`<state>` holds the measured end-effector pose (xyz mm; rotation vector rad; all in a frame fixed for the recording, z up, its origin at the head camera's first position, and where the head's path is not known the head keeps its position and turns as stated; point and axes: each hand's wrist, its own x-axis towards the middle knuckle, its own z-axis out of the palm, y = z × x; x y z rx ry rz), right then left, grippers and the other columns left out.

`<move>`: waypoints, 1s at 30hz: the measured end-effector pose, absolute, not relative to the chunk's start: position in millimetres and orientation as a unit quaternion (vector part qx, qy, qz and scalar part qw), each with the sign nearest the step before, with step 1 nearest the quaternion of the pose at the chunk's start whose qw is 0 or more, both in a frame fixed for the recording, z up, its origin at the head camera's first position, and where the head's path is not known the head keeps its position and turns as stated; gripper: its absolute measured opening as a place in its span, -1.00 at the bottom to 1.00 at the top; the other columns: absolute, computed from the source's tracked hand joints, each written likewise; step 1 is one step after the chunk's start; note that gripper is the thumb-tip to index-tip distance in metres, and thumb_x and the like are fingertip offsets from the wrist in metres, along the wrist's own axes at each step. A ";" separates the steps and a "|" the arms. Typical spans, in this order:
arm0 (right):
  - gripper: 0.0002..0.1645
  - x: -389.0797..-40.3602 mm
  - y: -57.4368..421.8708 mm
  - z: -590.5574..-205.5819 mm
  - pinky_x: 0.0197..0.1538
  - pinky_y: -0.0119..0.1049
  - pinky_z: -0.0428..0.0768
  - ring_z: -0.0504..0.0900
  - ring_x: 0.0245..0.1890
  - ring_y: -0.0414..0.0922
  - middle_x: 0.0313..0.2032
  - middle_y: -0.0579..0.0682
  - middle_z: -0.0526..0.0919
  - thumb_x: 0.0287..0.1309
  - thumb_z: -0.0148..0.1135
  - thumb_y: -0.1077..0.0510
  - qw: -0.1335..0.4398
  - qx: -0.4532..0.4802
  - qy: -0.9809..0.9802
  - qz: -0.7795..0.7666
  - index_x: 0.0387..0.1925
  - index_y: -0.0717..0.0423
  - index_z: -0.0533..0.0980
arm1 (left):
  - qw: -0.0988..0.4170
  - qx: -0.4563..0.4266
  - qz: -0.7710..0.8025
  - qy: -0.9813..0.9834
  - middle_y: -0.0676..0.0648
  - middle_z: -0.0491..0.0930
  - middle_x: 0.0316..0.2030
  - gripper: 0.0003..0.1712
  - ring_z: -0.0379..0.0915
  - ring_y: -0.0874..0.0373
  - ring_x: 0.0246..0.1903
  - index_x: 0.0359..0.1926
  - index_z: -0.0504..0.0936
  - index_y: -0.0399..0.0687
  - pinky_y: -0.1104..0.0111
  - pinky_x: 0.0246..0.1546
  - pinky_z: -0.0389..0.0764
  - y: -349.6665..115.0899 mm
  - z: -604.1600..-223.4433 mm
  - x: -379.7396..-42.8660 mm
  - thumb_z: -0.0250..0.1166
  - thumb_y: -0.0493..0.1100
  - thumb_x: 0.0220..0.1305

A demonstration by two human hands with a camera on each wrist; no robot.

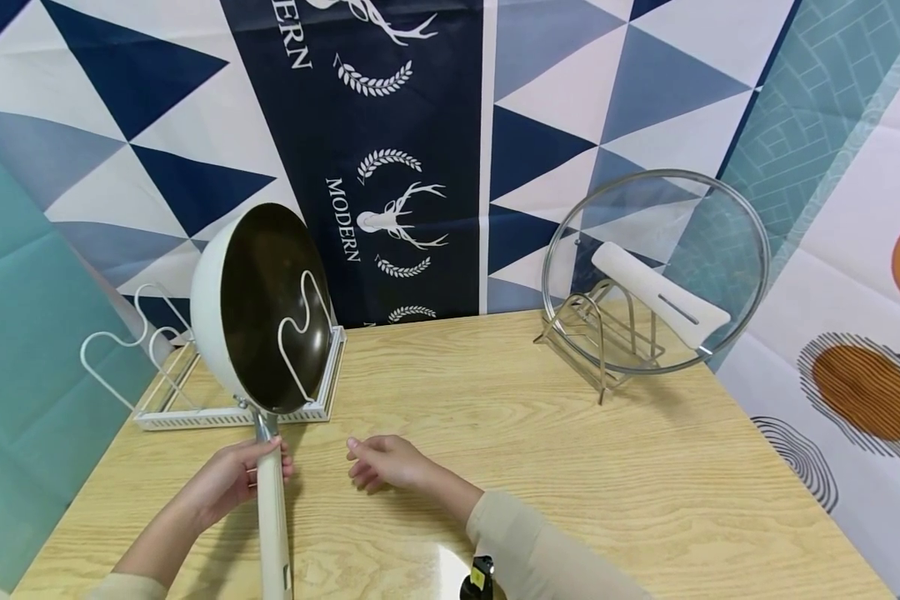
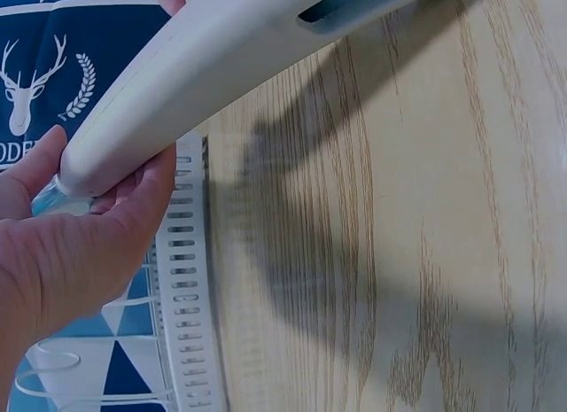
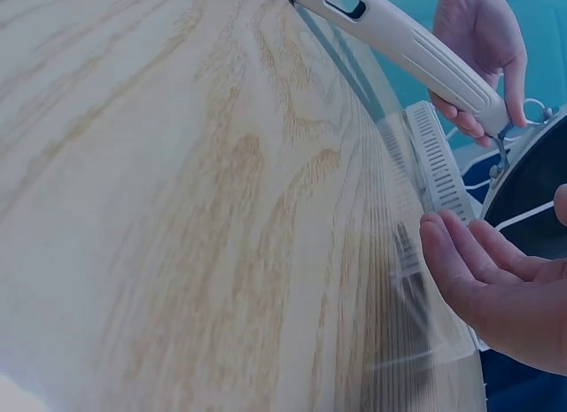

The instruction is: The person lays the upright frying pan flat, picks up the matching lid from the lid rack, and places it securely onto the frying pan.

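Observation:
A wok (image 1: 255, 308), pale outside and dark inside, stands on its side between the wires of a white rack (image 1: 228, 419) at the table's left. My left hand (image 1: 228, 482) grips its long cream handle (image 1: 273, 525) close to the metal neck; in the left wrist view the thumb and fingers (image 2: 146, 186) wrap the handle's end. To the right of the handle, my right hand (image 1: 390, 462) hovers low over the table, palm turned toward the wok, fingers loosely bent and holding nothing. In the right wrist view its fingers (image 3: 461, 261) overlap the rack's edge.
At the back right, a glass lid (image 1: 762, 242) with a white grip (image 1: 656, 292) leans upright in a small metal wire stand (image 1: 602, 358). A patterned cloth (image 1: 412, 167) hangs behind the wooden table (image 1: 570, 467). A small black device (image 1: 478, 579) shows by the right sleeve.

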<state>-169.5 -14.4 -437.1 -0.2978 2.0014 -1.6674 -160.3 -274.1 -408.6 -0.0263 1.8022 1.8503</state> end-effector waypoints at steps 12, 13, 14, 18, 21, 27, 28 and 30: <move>-0.43 -168.2 -24.9 -440.7 -0.19 -0.13 0.71 0.71 -0.20 0.17 -0.21 0.32 0.70 0.41 -0.05 -0.10 0.264 -0.096 0.726 -0.628 -0.03 0.37 0.53 | 0.284 -0.006 0.688 0.668 0.14 0.69 -0.33 -0.75 0.66 0.32 -0.25 -0.25 0.58 0.17 0.42 -0.12 0.65 -273.9 -409.2 -161.9 -0.04 -0.05 0.49; -0.43 -168.0 -25.6 -440.5 -0.19 -0.13 0.71 0.71 -0.20 0.17 -0.20 0.32 0.70 0.41 -0.05 -0.10 0.265 -0.096 0.726 -0.628 -0.03 0.37 0.53 | 0.284 -0.006 0.689 0.667 0.14 0.69 -0.33 -0.75 0.66 0.32 -0.25 -0.25 0.57 0.17 0.42 -0.12 0.65 -274.1 -409.1 -161.9 -0.04 -0.05 0.49; -0.42 -167.8 -26.4 -440.4 -0.19 -0.13 0.71 0.71 -0.19 0.18 -0.20 0.32 0.70 0.41 -0.05 -0.10 0.265 -0.097 0.726 -0.627 -0.02 0.37 0.53 | 0.285 -0.005 0.689 0.666 0.14 0.69 -0.34 -0.74 0.66 0.32 -0.25 -0.25 0.57 0.17 0.43 -0.12 0.64 -274.4 -409.3 -162.1 -0.05 -0.05 0.49; -0.42 -167.1 -29.4 -437.9 -0.17 -0.11 0.71 0.71 -0.17 0.19 -0.19 0.32 0.69 0.42 -0.06 -0.09 0.266 -0.100 0.723 -0.630 -0.01 0.38 0.53 | 0.287 -0.006 0.690 0.665 0.14 0.69 -0.34 -0.75 0.66 0.31 -0.25 -0.25 0.58 0.16 0.42 -0.11 0.64 -275.2 -408.8 -163.0 -0.04 -0.05 0.49; -0.42 -166.5 -32.7 -436.0 -0.16 -0.12 0.71 0.71 -0.16 0.19 -0.18 0.33 0.69 0.42 -0.06 -0.09 0.269 -0.101 0.717 -0.635 0.00 0.38 0.52 | 0.287 -0.008 0.686 0.668 0.14 0.69 -0.33 -0.75 0.66 0.31 -0.25 -0.25 0.58 0.16 0.41 -0.09 0.64 -275.4 -407.8 -163.3 -0.03 -0.03 0.48; -0.42 -164.6 -40.8 -436.7 -0.19 -0.15 0.71 0.72 -0.20 0.16 -0.21 0.30 0.70 0.41 -0.05 -0.09 0.271 -0.099 0.717 -0.635 -0.02 0.38 0.53 | 0.284 -0.009 0.683 0.673 0.14 0.68 -0.32 -0.77 0.64 0.31 -0.23 -0.23 0.57 0.15 0.40 -0.07 0.63 -275.0 -407.9 -163.6 -0.02 -0.02 0.47; -0.42 -164.3 -41.9 -437.3 -0.20 -0.16 0.71 0.72 -0.21 0.15 -0.22 0.29 0.71 0.41 -0.06 -0.09 0.271 -0.100 0.719 -0.632 -0.02 0.38 0.53 | 0.284 -0.010 0.683 0.672 0.14 0.68 -0.32 -0.77 0.64 0.32 -0.23 -0.23 0.57 0.15 0.40 -0.07 0.63 -275.1 -408.2 -163.5 -0.02 -0.02 0.47; -0.42 -163.9 -43.4 -438.0 -0.21 -0.17 0.71 0.73 -0.22 0.14 -0.22 0.28 0.71 0.41 -0.06 -0.09 0.270 -0.101 0.722 -0.629 -0.02 0.37 0.54 | 0.286 -0.017 0.685 0.670 0.14 0.68 -0.32 -0.77 0.64 0.32 -0.23 -0.24 0.57 0.15 0.40 -0.06 0.63 -275.0 -408.5 -163.0 -0.02 -0.03 0.47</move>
